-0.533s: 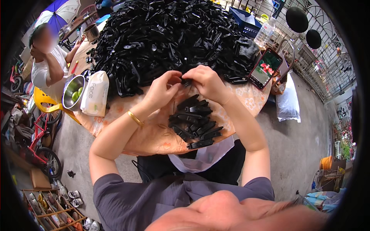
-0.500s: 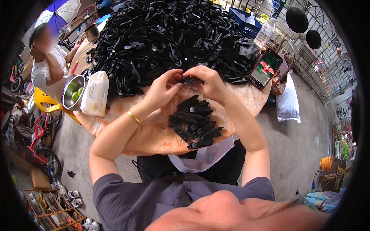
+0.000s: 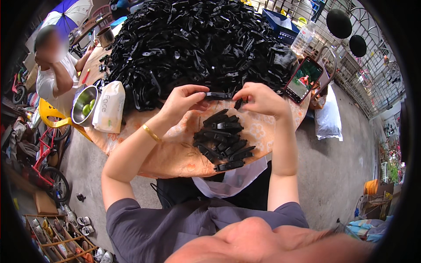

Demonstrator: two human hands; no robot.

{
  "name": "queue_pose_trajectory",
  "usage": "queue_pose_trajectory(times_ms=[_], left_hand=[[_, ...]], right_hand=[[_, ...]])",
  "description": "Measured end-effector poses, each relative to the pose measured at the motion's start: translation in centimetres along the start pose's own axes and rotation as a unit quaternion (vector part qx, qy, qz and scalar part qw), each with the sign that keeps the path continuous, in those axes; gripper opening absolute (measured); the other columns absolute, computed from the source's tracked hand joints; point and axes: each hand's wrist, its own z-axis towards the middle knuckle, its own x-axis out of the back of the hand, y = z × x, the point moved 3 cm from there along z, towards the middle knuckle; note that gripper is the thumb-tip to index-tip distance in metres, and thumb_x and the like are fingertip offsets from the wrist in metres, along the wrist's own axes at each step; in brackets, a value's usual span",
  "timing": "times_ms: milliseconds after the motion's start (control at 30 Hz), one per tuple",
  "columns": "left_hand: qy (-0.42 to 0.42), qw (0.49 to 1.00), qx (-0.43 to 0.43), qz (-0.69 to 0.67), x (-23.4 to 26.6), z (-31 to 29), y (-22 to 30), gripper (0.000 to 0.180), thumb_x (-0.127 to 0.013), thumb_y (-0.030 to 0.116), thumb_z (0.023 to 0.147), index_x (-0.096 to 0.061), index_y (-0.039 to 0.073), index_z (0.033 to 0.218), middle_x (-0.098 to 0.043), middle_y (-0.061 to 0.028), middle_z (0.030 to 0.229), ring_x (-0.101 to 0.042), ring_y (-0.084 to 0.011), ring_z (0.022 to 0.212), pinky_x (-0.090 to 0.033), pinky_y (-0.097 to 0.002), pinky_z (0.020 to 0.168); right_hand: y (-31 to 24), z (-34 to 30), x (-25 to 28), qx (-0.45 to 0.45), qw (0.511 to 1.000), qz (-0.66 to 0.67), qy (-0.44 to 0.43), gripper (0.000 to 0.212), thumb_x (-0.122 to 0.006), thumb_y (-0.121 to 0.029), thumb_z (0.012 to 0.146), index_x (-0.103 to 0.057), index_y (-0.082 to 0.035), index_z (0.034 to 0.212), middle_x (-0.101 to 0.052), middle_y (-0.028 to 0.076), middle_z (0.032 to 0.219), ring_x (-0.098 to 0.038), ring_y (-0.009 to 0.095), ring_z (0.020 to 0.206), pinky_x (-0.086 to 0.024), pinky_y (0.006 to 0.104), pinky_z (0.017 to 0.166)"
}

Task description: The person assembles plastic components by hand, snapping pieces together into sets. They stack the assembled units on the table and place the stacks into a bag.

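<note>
A long, narrow black plastic part (image 3: 217, 95) is pinched at its left end between the thumb and fingers of my left hand (image 3: 185, 101). My right hand (image 3: 262, 100) is closed on a small black piece (image 3: 238, 104), just right of the long part's free end. Below both hands, a small heap of similar black plastic parts (image 3: 222, 133) lies on the orange flowered tablecloth (image 3: 175, 153). Beyond them rises a huge pile of black plastic parts (image 3: 188, 48).
At left stand a tissue pack (image 3: 108, 107) and a steel bowl (image 3: 79, 105) with green fruit. A propped phone (image 3: 303, 79), a clear bottle (image 3: 302, 38) and a blue basket (image 3: 278, 28) are at right. Another person (image 3: 57, 74) sits at far left. A white bag (image 3: 234, 179) hangs by my lap.
My hands were close together over a part. My right hand has drawn away to the right and slightly nearer, and the long part now shows between them.
</note>
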Motion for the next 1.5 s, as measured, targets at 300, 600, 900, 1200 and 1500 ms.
queue_pose_trajectory(times_ms=[300,600,900,1200,1500], left_hand=[[0.085,0.996,-0.001,0.013,0.5,0.0,-1.0,0.030,-0.052,0.005,0.091,-0.054,-0.007,0.118,-0.063,-0.0127,0.104,-0.066,-0.0167,0.088,-0.055,-0.0269,0.077],[0.060,0.995,-0.037,0.065,-1.2,-0.9,-0.7,0.035,-0.058,0.003,0.086,-0.055,-0.006,0.120,-0.064,-0.0120,0.105,-0.062,-0.0119,0.090,-0.052,-0.0233,0.080],[0.071,0.987,-0.134,0.055,-0.6,-0.5,-0.1,0.037,-0.066,-0.001,0.083,-0.057,-0.005,0.118,-0.064,-0.0095,0.108,-0.060,-0.0114,0.094,-0.051,-0.0243,0.082],[0.082,0.945,-0.210,0.238,-1.3,-1.6,0.7,0.028,-0.065,-0.004,0.082,-0.063,-0.003,0.111,-0.067,-0.0059,0.094,-0.061,-0.0063,0.081,-0.052,-0.0191,0.073],[-0.131,0.894,-0.259,0.342,-3.2,-2.8,1.7,0.026,-0.068,0.010,0.083,-0.066,0.003,0.108,-0.066,-0.0111,0.108,-0.062,-0.0235,0.100,-0.048,-0.0341,0.088]], right_hand=[[-2.0,1.8,-1.2,0.085,0.981,0.039,0.167,0.024,-0.071,-0.012,0.070,-0.067,-0.006,0.093,-0.063,0.010,0.088,-0.060,0.027,0.087,-0.048,0.0367,0.078],[-4.8,2.2,-3.6,0.201,0.944,-0.120,0.234,0.026,-0.071,-0.012,0.070,-0.068,-0.009,0.095,-0.062,0.002,0.088,-0.057,0.021,0.085,-0.042,0.0364,0.078],[-2.9,2.5,-3.3,0.057,0.961,0.194,0.190,0.037,-0.075,-0.017,0.073,-0.064,0.001,0.103,-0.064,0.014,0.095,-0.062,0.023,0.083,-0.050,0.0334,0.073],[-3.3,2.1,-2.9,0.027,0.966,0.213,0.144,0.030,-0.075,-0.015,0.077,-0.066,0.003,0.100,-0.067,0.012,0.083,-0.063,0.014,0.074,-0.050,0.0271,0.065],[-0.1,1.5,0.2,0.080,0.973,-0.056,0.210,0.015,-0.063,-0.003,0.075,-0.069,-0.005,0.088,-0.064,0.007,0.083,-0.059,0.023,0.081,-0.049,0.0330,0.072]])
